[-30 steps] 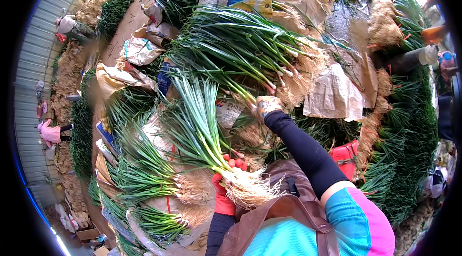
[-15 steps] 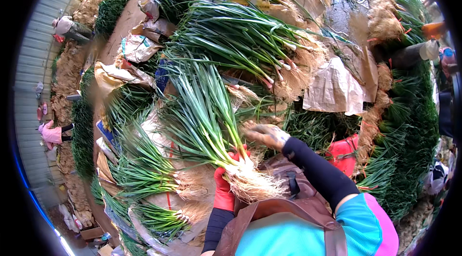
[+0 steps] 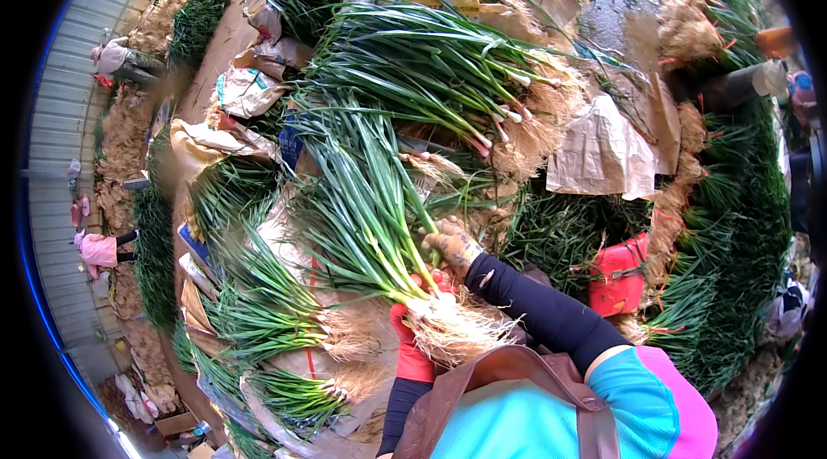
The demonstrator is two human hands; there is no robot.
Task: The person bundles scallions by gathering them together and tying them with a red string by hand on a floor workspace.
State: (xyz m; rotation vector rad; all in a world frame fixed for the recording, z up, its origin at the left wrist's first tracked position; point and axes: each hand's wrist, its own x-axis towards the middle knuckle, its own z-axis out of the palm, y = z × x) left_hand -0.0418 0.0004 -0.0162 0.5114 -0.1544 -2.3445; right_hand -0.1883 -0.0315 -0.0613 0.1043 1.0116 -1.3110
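Green onions point(image 3: 381, 239) stay clasped in our left hand point(image 3: 403, 327) while our right hand point(image 3: 454, 248) draws closer (pinching or not, we cannot tell), so they seem better steadied.

The right grip point(image 3: 454, 249) has come back from the pile point(image 3: 422, 71) beyond it and now sits beside the spring onion bunch point(image 3: 370, 192), just past the left grip point(image 3: 407, 331). The bunch has gained stalks nearest the right grip.
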